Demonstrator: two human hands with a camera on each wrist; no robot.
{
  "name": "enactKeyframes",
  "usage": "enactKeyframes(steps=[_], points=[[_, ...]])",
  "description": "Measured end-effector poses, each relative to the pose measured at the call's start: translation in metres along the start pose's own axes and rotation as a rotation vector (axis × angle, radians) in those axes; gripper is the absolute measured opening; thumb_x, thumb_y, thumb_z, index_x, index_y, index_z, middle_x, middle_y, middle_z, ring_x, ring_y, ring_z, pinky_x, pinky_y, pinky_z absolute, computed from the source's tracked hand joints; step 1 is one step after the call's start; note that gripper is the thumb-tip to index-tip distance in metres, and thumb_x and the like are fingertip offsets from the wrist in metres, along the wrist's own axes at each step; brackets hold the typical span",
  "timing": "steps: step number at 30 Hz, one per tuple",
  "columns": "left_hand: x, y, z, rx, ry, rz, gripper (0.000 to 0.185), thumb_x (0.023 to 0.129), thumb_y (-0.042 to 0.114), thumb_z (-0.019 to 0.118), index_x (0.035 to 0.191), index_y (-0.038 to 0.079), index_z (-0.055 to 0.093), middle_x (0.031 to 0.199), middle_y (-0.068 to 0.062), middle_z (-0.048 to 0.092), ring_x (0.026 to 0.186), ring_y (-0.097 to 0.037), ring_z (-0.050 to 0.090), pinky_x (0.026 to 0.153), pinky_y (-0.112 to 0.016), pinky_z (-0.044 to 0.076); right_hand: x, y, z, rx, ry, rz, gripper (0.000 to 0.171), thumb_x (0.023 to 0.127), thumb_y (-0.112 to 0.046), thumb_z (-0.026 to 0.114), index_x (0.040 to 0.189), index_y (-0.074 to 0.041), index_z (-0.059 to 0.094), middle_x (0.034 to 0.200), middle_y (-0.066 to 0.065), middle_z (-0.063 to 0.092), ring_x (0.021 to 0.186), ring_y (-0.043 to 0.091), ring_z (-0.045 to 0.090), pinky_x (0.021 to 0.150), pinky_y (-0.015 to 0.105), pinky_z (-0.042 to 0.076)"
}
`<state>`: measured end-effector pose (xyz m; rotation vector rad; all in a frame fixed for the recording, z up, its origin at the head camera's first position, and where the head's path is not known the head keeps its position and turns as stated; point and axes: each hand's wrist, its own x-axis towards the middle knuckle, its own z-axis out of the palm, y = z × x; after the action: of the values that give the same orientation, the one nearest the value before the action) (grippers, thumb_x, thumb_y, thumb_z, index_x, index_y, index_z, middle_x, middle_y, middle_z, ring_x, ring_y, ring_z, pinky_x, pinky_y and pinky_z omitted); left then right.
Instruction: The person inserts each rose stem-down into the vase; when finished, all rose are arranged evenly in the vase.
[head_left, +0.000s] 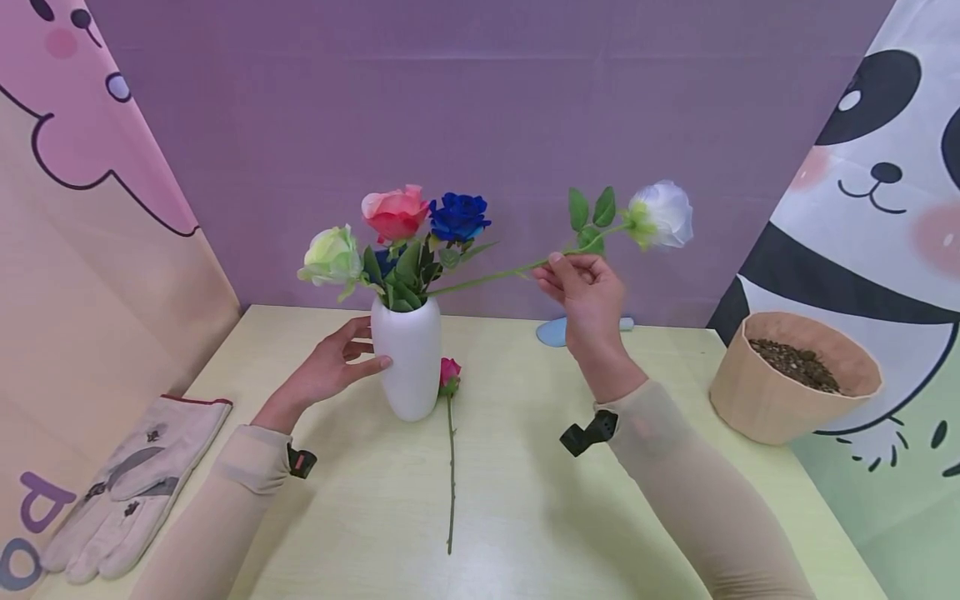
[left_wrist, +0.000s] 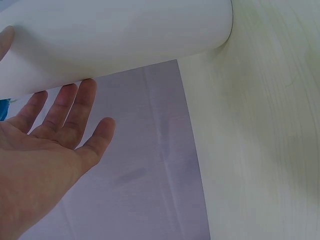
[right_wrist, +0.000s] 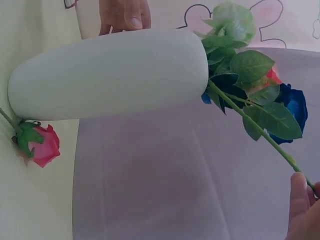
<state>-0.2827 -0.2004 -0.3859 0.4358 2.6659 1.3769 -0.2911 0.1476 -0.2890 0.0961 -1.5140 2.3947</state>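
Note:
A white vase (head_left: 407, 367) stands upright, holding a pale green rose (head_left: 332, 257), a pink rose (head_left: 395, 213) and a blue rose (head_left: 459, 217). My left hand (head_left: 335, 363) holds the vase's left side, thumb on the front; in the left wrist view several fingertips (left_wrist: 87, 86) touch the wall and the little finger is apart from it. Between thumb and fingers, my right hand (head_left: 588, 304) pinches the stem of a white rose (head_left: 662, 215). That stem (right_wrist: 260, 129) slants out to the right from the vase mouth, its lower end hidden among the leaves.
A magenta rose (head_left: 450, 377) lies on the table (head_left: 360, 517) beside the vase, stem toward me. Gloves (head_left: 138, 487) lie at the left edge. A pot of dark soil (head_left: 780, 400) stands at the right; a blue trowel (head_left: 552, 332) lies behind my right hand.

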Motion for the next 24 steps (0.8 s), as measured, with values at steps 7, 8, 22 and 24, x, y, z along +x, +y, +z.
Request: enactKeyframes(steps=[7,8,22,24], points=[[-0.001,0.001,0.0,-0.01,0.0,0.02,0.081,0.091,0.044,0.072,0.154,0.015,0.03,0.149,-0.012,0.046,0.134,-0.04,0.052,0.104,-0.054,0.051,-0.003,-0.009,0.01,-0.045,-0.005,-0.021,0.015,0.09,-0.011,0.074,0.094,-0.005,0.06,0.081,0.003,0.072,0.072,0.013,0.075,0.075,0.025,0.062],[-0.001,0.001,0.001,-0.008,0.001,0.022,0.081,0.091,0.044,0.072,0.154,0.015,0.03,0.149,-0.012,0.046,0.134,-0.039,0.053,0.104,-0.054,0.052,-0.003,-0.01,0.011,-0.049,-0.003,-0.028,0.015,0.09,-0.011,0.074,0.094,-0.005,0.06,0.08,0.003,0.072,0.071,0.013,0.075,0.074,0.025,0.062],[-0.003,0.003,0.001,-0.013,0.003,0.031,0.08,0.091,0.041,0.072,0.154,0.015,0.031,0.147,-0.013,0.047,0.133,-0.039,0.054,0.103,-0.053,0.052,-0.002,-0.007,0.017,-0.021,0.0,-0.09,0.015,0.089,-0.007,0.074,0.09,-0.005,0.059,0.076,0.004,0.071,0.066,0.013,0.074,0.07,0.027,0.063],[-0.003,0.004,0.001,-0.01,0.004,0.03,0.08,0.091,0.041,0.072,0.154,0.015,0.031,0.147,-0.013,0.047,0.133,-0.039,0.054,0.103,-0.053,0.052,-0.002,-0.007,0.017,-0.009,0.009,-0.105,0.015,0.089,-0.007,0.074,0.089,-0.006,0.059,0.076,0.003,0.071,0.066,0.013,0.073,0.07,0.026,0.063]])
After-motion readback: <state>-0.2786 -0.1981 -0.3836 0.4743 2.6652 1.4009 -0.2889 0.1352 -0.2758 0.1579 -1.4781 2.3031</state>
